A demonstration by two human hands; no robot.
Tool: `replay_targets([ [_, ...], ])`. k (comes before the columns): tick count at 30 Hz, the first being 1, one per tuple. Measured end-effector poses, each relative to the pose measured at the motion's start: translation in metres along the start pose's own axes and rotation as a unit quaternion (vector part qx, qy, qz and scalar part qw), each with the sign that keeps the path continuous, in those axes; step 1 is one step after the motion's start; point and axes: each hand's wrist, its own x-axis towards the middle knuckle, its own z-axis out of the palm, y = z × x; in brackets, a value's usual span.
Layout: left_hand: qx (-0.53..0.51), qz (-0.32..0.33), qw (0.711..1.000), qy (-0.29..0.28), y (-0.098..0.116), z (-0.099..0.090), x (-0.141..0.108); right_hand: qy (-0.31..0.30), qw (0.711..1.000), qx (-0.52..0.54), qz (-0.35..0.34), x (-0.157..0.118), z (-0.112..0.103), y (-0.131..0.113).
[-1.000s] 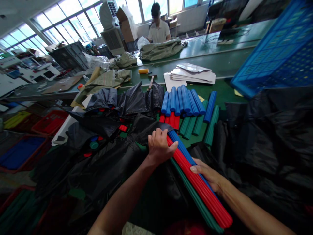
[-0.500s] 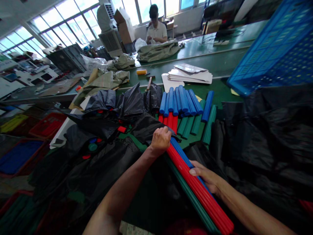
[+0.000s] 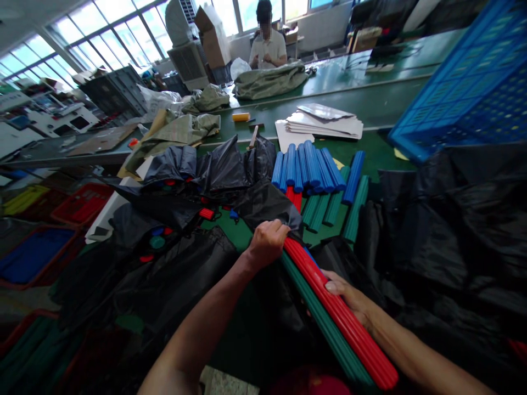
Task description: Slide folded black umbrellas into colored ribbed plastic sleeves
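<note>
My left hand (image 3: 269,240) is closed on the mouth of a black plastic bag (image 3: 269,206), at the upper end of a bundle of long ribbed tubes. In the bundle a red tube (image 3: 341,312) lies on top, a green tube (image 3: 325,323) runs along its left side, and a strip of a blue tube (image 3: 313,258) shows on the right. Their upper ends are hidden under the bag. My right hand (image 3: 343,293) wraps the bundle from the right about midway, thumb on the red tube.
Beyond the bag lie blue tubes (image 3: 308,167) stacked over red and green tubes (image 3: 319,213). More black bags (image 3: 222,167) with tube ends showing sit left. A blue crate (image 3: 453,93) stands right, white sheets (image 3: 323,123) farther back. A person (image 3: 267,49) sits across the table.
The bundle has turned slightly in my hands: less of the blue tube shows and more of the green. The bag's edge now covers the blue tube's upper part. The view has shifted a little.
</note>
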Motion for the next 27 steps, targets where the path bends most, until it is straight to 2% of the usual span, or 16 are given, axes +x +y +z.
replay_targets([
  [3, 0.014, -0.045, 0.999, -0.006, 0.007, 0.007, -0.006, 0.029, 1.000, 0.000, 0.005, 0.003, -0.004, 0.003],
  [7, -0.031, 0.034, 0.999, -0.018, 0.027, 0.009, -0.003, 0.050, 0.998, -0.001, 0.035, 0.004, 0.000, 0.001],
  [9, -0.042, 0.037, 0.998, -0.010, 0.028, 0.005, -0.003, 0.054, 0.998, 0.000, 0.030, 0.001, 0.002, -0.006],
  [11, -0.022, -0.022, 1.000, 0.003, 0.023, 0.002, -0.008, 0.067, 0.998, -0.005, 0.022, -0.003, 0.003, -0.015],
  [13, 0.012, -0.108, 0.994, 0.003, 0.016, 0.004, -0.019, 0.072, 0.997, -0.009, 0.024, -0.006, 0.003, -0.023],
  [15, 0.032, -0.190, 0.981, -0.001, 0.010, 0.012, -0.030, 0.069, 0.997, -0.005, 0.032, -0.007, 0.004, -0.028],
  [17, 0.031, -0.233, 0.972, -0.005, 0.010, 0.023, -0.039, 0.078, 0.996, 0.009, 0.036, -0.006, 0.008, -0.030],
  [19, 0.009, -0.207, 0.978, -0.007, 0.016, 0.030, -0.045, 0.097, 0.993, 0.021, 0.055, -0.005, 0.014, -0.031],
  [22, -0.035, -0.095, 0.995, 0.001, 0.029, 0.033, -0.048, 0.115, 0.986, 0.037, 0.113, -0.005, 0.026, -0.033],
  [23, -0.048, -0.075, 0.996, 0.006, 0.032, 0.032, -0.048, 0.119, 0.984, 0.039, 0.126, -0.006, 0.029, -0.033],
  [25, -0.065, -0.106, 0.992, 0.019, 0.035, 0.031, -0.049, 0.130, 0.982, 0.040, 0.132, -0.010, 0.035, -0.031],
  [27, -0.068, -0.194, 0.978, 0.033, 0.033, 0.033, -0.051, 0.137, 0.980, 0.041, 0.140, -0.014, 0.036, -0.028],
])
